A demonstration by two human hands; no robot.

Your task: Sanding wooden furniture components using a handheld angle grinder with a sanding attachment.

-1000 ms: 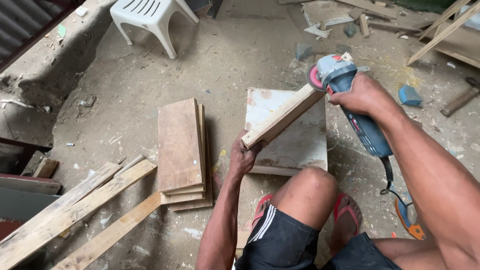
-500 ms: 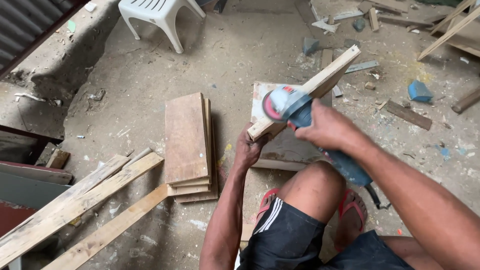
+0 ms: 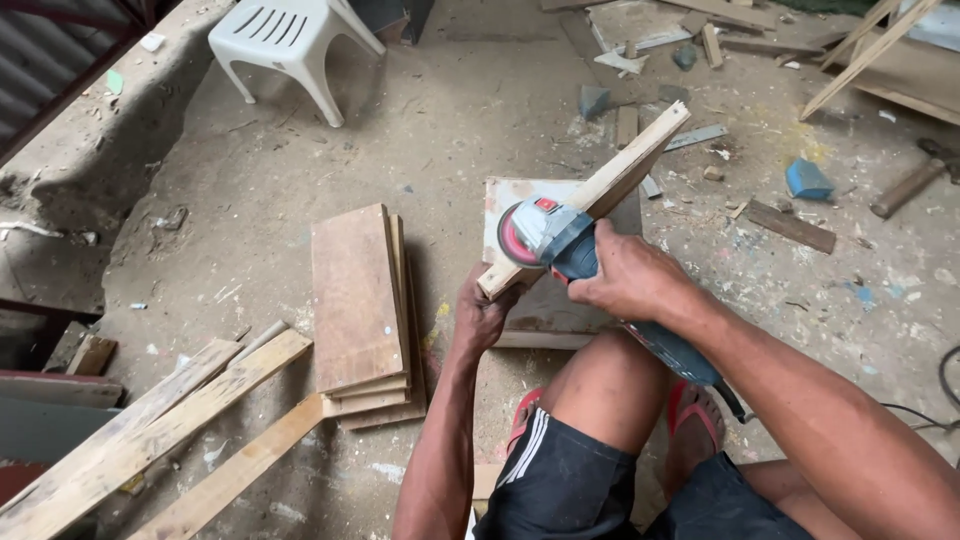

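A bent knee in black shorts and red sandals are seen nearest the camera. Just beyond, the left hand (image 3: 482,318) is closed around the near end of a wooden strip (image 3: 600,190), which is held tilted, rising away to the right. The right hand (image 3: 625,280) is wrapped firmly around the body of a blue angle grinder (image 3: 560,240), whose red disc (image 3: 512,238) is set against the strip just above the left hand. A pale square board (image 3: 540,305) lies on the floor beneath. A stack of brown boards (image 3: 358,300) is noted to the left, long planks (image 3: 150,430) further left. A white plastic chair (image 3: 285,45) stands farthest off.
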